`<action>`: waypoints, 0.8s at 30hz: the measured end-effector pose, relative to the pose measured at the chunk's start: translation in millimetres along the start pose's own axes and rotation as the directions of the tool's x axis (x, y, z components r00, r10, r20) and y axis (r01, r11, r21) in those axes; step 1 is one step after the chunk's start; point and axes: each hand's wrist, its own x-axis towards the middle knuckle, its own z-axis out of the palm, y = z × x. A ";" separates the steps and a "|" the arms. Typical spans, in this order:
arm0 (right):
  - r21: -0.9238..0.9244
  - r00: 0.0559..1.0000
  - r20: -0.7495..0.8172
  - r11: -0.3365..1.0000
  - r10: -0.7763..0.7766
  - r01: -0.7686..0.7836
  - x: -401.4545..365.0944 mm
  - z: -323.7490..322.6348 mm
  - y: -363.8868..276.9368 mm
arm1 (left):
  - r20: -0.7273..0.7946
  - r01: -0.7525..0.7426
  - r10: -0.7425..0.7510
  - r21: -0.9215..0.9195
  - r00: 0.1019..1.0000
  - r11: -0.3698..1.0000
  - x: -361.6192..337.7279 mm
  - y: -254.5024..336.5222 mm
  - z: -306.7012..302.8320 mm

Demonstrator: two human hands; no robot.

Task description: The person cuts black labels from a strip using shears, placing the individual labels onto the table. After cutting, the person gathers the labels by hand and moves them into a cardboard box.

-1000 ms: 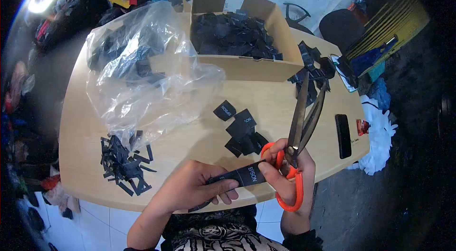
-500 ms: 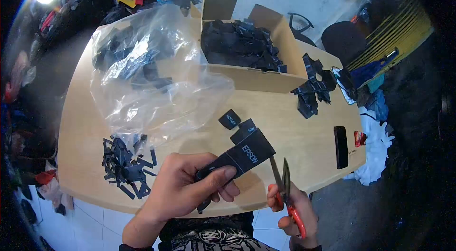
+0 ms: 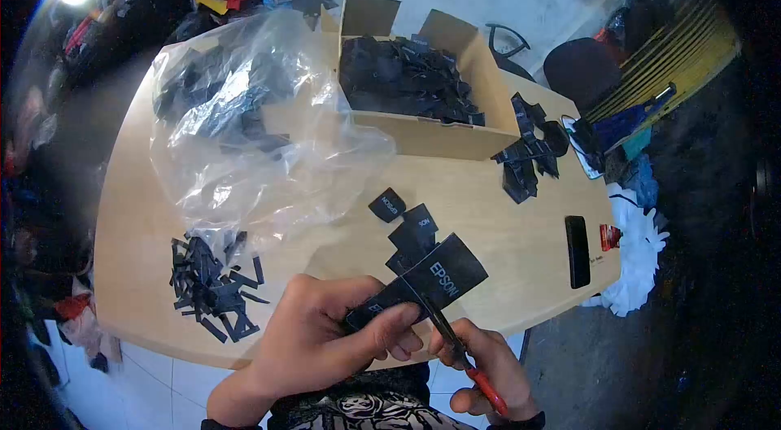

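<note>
Nearest, grips red-handled metal scissors (image 3: 480, 384) in right hand (image 3: 498, 363), part-closed about the handles; cannot tell exact gap between blades. Pinches flat black strip with white EPSON lettering (image 3: 443, 267) between thumb and curled fingers of left hand (image 3: 329, 332), above pale wood-tone table (image 3: 472, 194). Sets scissors across strip just right of left thumb. Notes loose pile of narrow black scraps (image 3: 218, 293) at left; black rectangular phone (image 3: 578, 251) at right; small square black labels (image 3: 419, 228) just beyond strip. Farther on, finds crumpled clear plastic bag (image 3: 277, 178) with dark pieces showing through, and heaped black fabric pieces (image 3: 527, 149) at right. At far side, records open brown cardboard box (image 3: 435, 137) filled with black pieces.
</note>
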 end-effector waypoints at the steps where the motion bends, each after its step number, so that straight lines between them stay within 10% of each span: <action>1: -0.018 1.000 0.007 1.000 -0.005 0.005 0.6 -0.3 -1.5 | -0.002 0.000 0.000 0.019 1.000 1.000 -1.2 0.9 -0.5; 24: -0.080 0.996 0.080 0.997 0.028 -0.022 9.1 -7.6 -11.7 | -0.004 -0.027 0.028 0.068 1.000 0.997 -2.0 0.6 2.0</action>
